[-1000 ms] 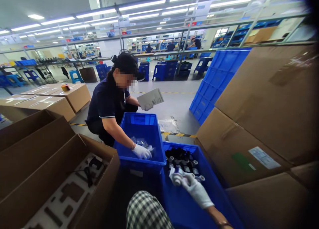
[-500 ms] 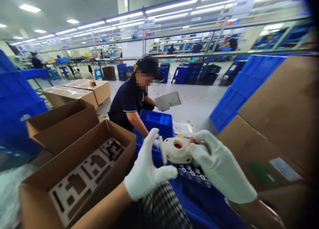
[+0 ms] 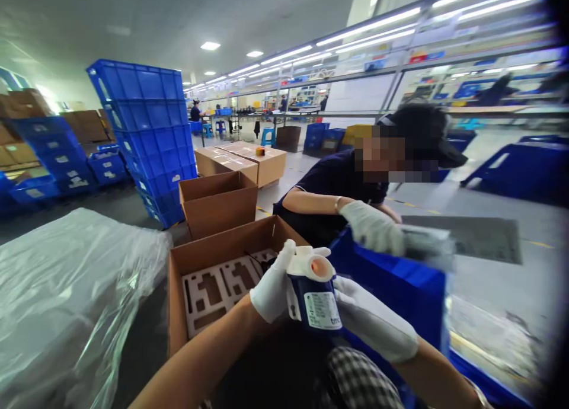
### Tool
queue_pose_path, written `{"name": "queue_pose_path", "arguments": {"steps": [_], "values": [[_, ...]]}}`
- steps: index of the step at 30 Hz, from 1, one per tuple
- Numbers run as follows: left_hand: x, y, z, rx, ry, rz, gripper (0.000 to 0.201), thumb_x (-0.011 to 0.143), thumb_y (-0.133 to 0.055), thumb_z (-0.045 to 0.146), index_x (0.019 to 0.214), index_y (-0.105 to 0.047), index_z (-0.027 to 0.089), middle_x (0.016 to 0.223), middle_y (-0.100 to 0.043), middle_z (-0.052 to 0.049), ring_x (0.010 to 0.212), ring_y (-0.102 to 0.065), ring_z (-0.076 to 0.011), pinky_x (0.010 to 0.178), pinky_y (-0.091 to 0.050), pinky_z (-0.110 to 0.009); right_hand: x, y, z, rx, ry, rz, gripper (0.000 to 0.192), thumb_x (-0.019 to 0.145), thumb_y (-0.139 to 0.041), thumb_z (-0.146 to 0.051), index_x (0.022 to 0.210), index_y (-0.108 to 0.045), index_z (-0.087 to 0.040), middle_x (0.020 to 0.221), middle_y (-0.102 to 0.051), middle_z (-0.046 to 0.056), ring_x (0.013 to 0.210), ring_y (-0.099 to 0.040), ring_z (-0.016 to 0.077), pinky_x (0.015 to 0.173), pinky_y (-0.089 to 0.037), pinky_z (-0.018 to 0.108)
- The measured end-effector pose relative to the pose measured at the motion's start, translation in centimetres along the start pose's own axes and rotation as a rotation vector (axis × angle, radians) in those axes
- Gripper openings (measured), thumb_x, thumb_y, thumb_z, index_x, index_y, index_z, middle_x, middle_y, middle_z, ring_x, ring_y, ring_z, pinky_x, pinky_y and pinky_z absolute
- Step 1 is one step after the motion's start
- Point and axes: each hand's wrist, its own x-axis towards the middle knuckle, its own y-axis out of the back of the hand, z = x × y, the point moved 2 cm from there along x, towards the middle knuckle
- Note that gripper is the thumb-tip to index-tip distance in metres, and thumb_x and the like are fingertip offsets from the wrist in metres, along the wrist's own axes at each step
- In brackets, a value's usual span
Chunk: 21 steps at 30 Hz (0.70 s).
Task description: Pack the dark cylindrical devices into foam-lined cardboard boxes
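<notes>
Between my two white-gloved hands is a dark blue cylindrical unit with a white ported head [image 3: 317, 299]; a printed label faces me. My left hand [image 3: 273, 287] is closed on its left side, near the white flange. Against its right side is my right hand [image 3: 371, 317], with fingers wrapped behind the unit and partly hidden. An open cardboard carton [image 3: 175, 302] lies just left and beyond, its white foam insert [image 3: 213, 281] showing cut-out recesses. Dark cables in the carton are mostly covered by my left hand.
A co-worker [image 3: 338, 181] leans over a blue crate [image 3: 400, 278] at right, a gloved hand holding a clear plastic-wrapped item [image 3: 429, 243]. Plastic sheeting [image 3: 75, 284] spreads at left. Behind stand stacked blue crates [image 3: 151, 130], another open carton [image 3: 217, 204] and closed boxes [image 3: 271, 163].
My view has swung left. The unit has turned so its blue body and label show. My left hand, spread beside it before, now grips it. The co-worker's gloved hand has risen with a wrapped item.
</notes>
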Motion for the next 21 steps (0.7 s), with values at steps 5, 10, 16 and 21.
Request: {"name": "queue_pose_path", "arguments": {"steps": [5,10,16,21], "values": [[-0.9,5.7,-0.4,0.206,0.058,-0.02,0.093,0.085,-0.022,0.082,0.131,-0.055,0.009,0.114,-0.067,-0.019,0.105,-0.063,-0.0295,0.104,-0.039,-0.047,3.3,-0.4,-2.6,-0.071,0.087,0.125,0.066,0.076,-0.072,-0.065,0.117,-0.066,-0.014,0.096,-0.069,0.01,0.085,-0.064,0.0239,0.076,-0.054,0.034],[-6.5,9.8,-2.5,0.347,0.447,-0.227,0.097,0.086,-0.009,0.08,0.124,-0.058,0.005,0.09,-0.071,-0.018,0.08,-0.07,-0.0306,0.085,-0.05,-0.052,6.9,1.2,-3.7,-0.113,0.17,0.234,0.064,0.075,-0.074,-0.062,0.118,-0.065,-0.015,0.096,-0.07,0.009,0.086,-0.067,0.0245,0.077,-0.057,0.035],[-13.1,11.8,4.0,0.549,0.482,0.009,0.077,0.079,-0.051,0.075,0.123,-0.058,0.013,0.07,-0.068,-0.005,0.045,-0.055,-0.0151,0.054,-0.048,-0.03,10.7,4.1,-2.0,-0.149,0.149,0.286,0.061,0.071,-0.076,-0.066,0.11,-0.07,-0.019,0.103,-0.071,0.008,0.094,-0.068,0.0272,0.082,-0.059,0.038],[-12.6,12.6,13.3,1.496,0.479,0.179,0.037,0.084,-0.061,0.044,0.114,-0.062,0.022,0.091,-0.07,-0.001,0.065,-0.061,-0.0138,0.061,-0.045,-0.023,15.3,5.1,2.1,-0.264,0.049,0.181,0.062,0.076,-0.068,-0.066,0.116,-0.066,-0.018,0.112,-0.07,0.009,0.101,-0.066,0.0281,0.089,-0.056,0.04]]}}
